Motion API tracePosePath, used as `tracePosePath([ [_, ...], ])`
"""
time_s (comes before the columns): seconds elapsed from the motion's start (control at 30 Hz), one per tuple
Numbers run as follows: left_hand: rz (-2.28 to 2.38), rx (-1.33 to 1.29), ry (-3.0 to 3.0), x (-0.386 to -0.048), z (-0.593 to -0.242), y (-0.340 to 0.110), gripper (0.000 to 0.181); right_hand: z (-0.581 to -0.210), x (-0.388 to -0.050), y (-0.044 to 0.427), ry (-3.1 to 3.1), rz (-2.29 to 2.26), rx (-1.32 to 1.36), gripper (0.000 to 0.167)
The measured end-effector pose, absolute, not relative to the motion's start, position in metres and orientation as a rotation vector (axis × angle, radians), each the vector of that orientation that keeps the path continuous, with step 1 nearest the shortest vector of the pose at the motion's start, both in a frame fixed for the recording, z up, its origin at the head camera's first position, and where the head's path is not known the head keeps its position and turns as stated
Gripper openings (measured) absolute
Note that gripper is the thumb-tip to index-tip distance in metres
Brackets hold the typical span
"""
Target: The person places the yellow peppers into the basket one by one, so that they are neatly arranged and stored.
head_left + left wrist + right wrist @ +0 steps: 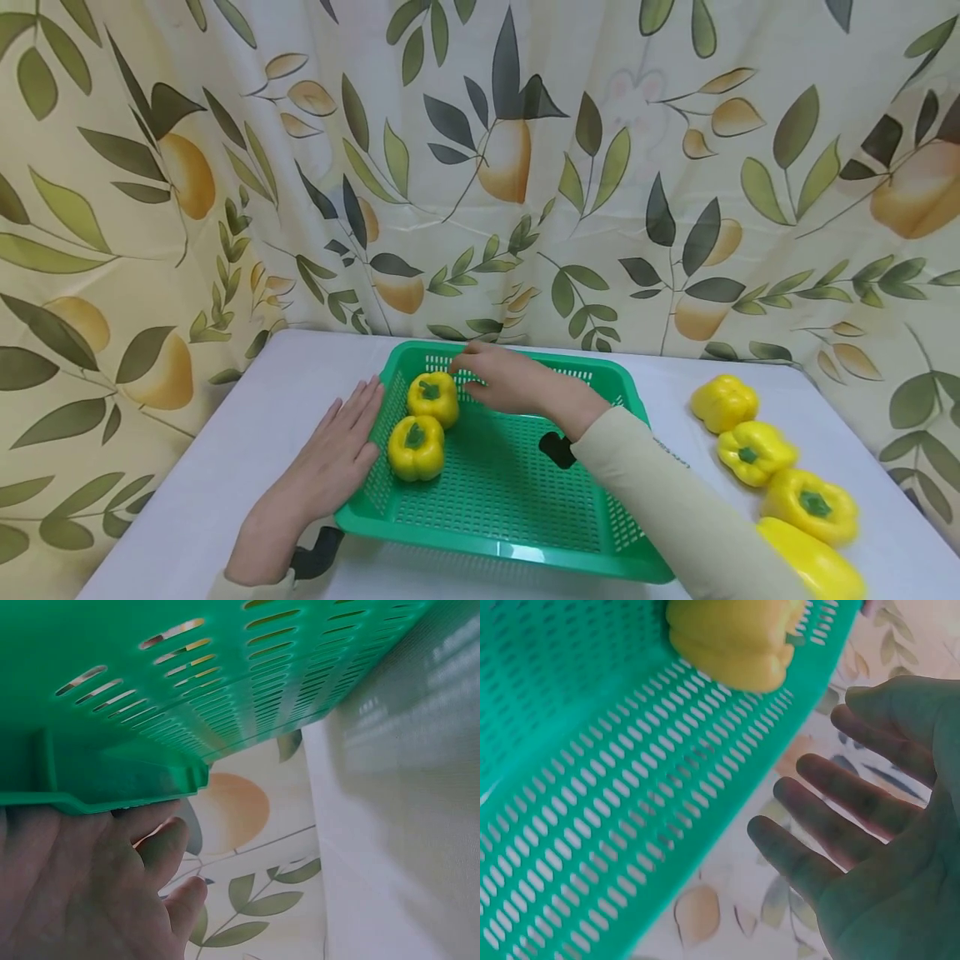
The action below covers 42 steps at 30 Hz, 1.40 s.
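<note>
Firstly, basket (510, 475): green, slotted walls, on the white worktop (315, 367).

Item: rear pepper (433, 398) and near pepper (416, 448), both yellow, stems up, side by side against the basket's left wall.

Item: four outer peppers (811, 505), yellow, in a slanting row on the worktop, right of the basket.

Item: left hand (333, 454), fingers straight and flat along the basket's left rim, clasping nothing.

Item: right hand (510, 379), at the basket's back rim beside the rear pepper; fingers released, spread, nothing held.

Handling, by judgement: peppers light, firm, smooth enough to slip; best taken round the broad ribbed sides, stem avoided, as it may snap. Basket light, thin-walled, likely to flex or slide; rim the sound hold.

Obscured: the right sleeve (675, 500) covers part of the nearest outer pepper, whose stem does not show. The pepper in the right wrist view is cut by the top edge. Undersides of all peppers unseen. Whether the left hand presses or merely rests cannot be told. Colours through the slots, left wrist view, too small to identify. Real or imitation peppers: undetermined.
</note>
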<state>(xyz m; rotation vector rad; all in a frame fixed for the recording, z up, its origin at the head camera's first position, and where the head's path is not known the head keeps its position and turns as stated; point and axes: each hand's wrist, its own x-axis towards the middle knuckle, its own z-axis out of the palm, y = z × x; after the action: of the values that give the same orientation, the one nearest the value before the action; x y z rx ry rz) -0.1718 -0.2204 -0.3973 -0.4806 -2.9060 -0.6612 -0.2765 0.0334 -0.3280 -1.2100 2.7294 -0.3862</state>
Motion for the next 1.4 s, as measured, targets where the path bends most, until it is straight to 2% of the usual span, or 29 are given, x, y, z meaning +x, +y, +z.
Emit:
tracePosePath([
  [0.17, -0.664, -0.475, -2.905, -0.171, -0.398, -0.222, 0.063, -0.317, -0.270, 0.056, 2.789, -0.374, -1.267, 0.030],
  [0.4, -0.675, -0.478, -2.910, -0.170, -0.397, -0.222, 0.063, -0.309, -0.259, 0.092, 2.897, -0.362, -1.214, 0.028],
  [0.87, -0.683, -0.479, -2.911, -0.170, -0.395, -0.222, 0.063, -0.315, -0.228, 0.156, 3.072, -0.282, -1.181, 0.025],
  [1.4, -0.685, -0.483, -2.912, -0.172, -0.396, -0.220, 0.063, -0.317, -0.191, 0.219, 3.150, -0.277, -0.992, 0.033],
])
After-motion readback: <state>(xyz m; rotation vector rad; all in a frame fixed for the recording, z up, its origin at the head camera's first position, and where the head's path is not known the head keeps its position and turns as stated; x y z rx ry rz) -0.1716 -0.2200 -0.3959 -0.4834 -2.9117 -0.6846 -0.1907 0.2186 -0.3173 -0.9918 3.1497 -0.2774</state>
